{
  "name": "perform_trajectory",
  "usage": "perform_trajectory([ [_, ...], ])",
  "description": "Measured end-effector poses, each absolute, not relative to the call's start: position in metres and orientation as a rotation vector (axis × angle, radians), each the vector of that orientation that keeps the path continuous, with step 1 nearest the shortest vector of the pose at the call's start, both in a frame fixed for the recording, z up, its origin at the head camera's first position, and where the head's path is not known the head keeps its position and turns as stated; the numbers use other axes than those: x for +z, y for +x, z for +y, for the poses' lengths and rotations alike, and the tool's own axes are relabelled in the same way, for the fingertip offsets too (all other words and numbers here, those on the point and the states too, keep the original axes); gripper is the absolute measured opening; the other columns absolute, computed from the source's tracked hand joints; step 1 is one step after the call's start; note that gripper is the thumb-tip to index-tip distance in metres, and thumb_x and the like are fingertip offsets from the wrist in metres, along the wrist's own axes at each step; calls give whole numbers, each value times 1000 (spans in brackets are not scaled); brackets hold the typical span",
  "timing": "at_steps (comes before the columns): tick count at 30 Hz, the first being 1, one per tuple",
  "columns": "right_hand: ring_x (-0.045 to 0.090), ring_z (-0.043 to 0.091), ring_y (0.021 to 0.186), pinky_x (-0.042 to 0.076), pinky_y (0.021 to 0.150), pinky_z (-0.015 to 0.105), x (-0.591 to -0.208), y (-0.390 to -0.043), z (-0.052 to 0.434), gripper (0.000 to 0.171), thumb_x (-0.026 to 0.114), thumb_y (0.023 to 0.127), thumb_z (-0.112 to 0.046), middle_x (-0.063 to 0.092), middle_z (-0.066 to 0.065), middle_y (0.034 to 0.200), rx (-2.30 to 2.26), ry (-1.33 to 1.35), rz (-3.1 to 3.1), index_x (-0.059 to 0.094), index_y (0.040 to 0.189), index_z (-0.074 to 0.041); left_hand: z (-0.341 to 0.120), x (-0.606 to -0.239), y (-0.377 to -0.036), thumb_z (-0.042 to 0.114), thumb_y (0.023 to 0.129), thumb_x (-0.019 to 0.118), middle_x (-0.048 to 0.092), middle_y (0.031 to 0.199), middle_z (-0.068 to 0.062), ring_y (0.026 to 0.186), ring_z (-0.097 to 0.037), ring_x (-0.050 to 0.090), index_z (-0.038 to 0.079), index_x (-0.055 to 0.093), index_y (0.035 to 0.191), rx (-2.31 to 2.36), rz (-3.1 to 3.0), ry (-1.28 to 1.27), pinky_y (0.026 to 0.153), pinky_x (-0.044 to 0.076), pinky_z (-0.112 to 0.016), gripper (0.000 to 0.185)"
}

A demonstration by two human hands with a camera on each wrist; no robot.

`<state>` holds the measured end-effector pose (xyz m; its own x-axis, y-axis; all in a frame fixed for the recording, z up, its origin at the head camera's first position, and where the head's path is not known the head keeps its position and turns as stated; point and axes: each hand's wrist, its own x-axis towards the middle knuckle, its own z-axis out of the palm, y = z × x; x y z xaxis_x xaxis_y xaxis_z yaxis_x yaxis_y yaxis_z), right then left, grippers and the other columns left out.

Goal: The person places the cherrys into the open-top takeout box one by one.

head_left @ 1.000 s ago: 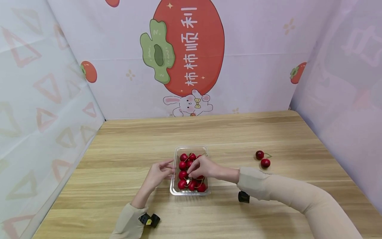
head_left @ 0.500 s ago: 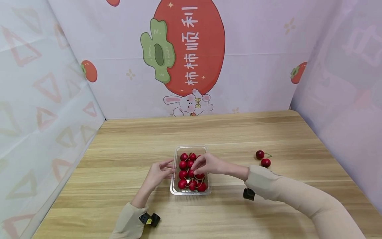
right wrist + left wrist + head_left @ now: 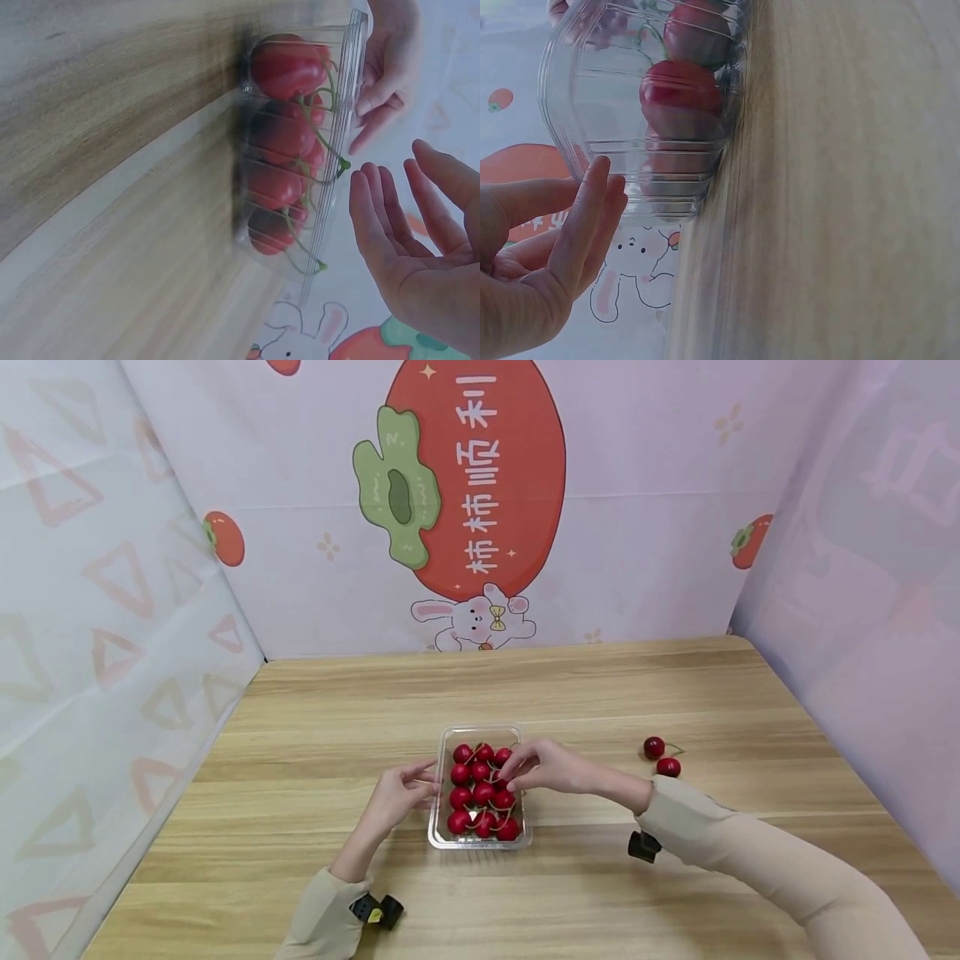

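Observation:
A clear plastic box (image 3: 480,846) full of red cherries (image 3: 461,797) with green stems stands mid-table in the head view. My left hand (image 3: 395,797) is at its left side, and the left wrist view shows straight fingers (image 3: 585,217) against the clear wall. Over the box's right edge is my right hand (image 3: 551,767), its fingertips overlapping the right-hand cherries in the head view. In the right wrist view this hand (image 3: 427,277) has its fingers loosely bent and apart, holding nothing, just above the rim.
Two loose cherries lie to the right on the wooden table (image 3: 337,710): a darker one (image 3: 654,747) with a stem and a red one (image 3: 668,767) close to the right sleeve (image 3: 690,810). A printed cloth (image 3: 637,568) hangs behind the table.
My right hand has drawn back from the middle of the box to its right edge, uncovering more cherries. My left hand and the box have stayed put.

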<state>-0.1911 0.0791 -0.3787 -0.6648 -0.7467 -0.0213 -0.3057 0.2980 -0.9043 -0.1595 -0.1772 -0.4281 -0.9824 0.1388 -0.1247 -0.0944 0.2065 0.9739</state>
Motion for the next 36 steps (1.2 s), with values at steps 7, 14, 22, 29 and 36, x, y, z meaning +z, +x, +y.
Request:
perform_trajectory([
  [7, 61, 22, 82, 55, 72, 21, -374, -191, 94, 18, 60, 81, -2, 61, 24, 97, -1359, -956, 2167, 62, 94, 10, -177, -428, -160, -10, 77, 55, 60, 95, -27, 77, -32, 63, -12, 46, 120, 1869, 2299, 26, 63, 58, -31, 45],
  [14, 61, 20, 83, 55, 71, 20, -368, -191, 113, 18, 61, 82, -9, 63, 17, 96, -1307, -914, 2277, 64, 95, 4, -177, -429, -160, -11, 76, 55, 60, 94, -27, 76, -30, 64, -13, 46, 120, 1877, 2290, 17, 64, 58, -31, 45],
  [22, 61, 18, 83, 55, 70, 21, -364, -192, 134, 20, 63, 82, -14, 64, 12, 96, -1283, -850, 2345, 65, 96, 0, -177, -428, -160, -10, 76, 56, 60, 94, -27, 76, -29, 64, -13, 46, 120, 1880, 2288, 20, 64, 58, -31, 45],
  [29, 59, 16, 85, 54, 71, 23, -362, -192, 152, 21, 62, 82, -18, 63, 6, 98, -1249, -743, 2405, 65, 98, -5, -177, -428, -159, -11, 76, 54, 60, 95, -27, 75, -29, 64, -13, 45, 120, 1879, 2291, 35, 64, 58, -31, 45],
  [36, 60, 16, 83, 53, 69, 21, -363, -195, 167, 21, 61, 83, -15, 64, 9, 95, -1264, -730, 2477, 64, 99, -2, -177, -428, -159, -11, 76, 54, 59, 95, -28, 76, -29, 64, -13, 45, 121, 1884, 2287, 40, 64, 58, -31, 45],
])
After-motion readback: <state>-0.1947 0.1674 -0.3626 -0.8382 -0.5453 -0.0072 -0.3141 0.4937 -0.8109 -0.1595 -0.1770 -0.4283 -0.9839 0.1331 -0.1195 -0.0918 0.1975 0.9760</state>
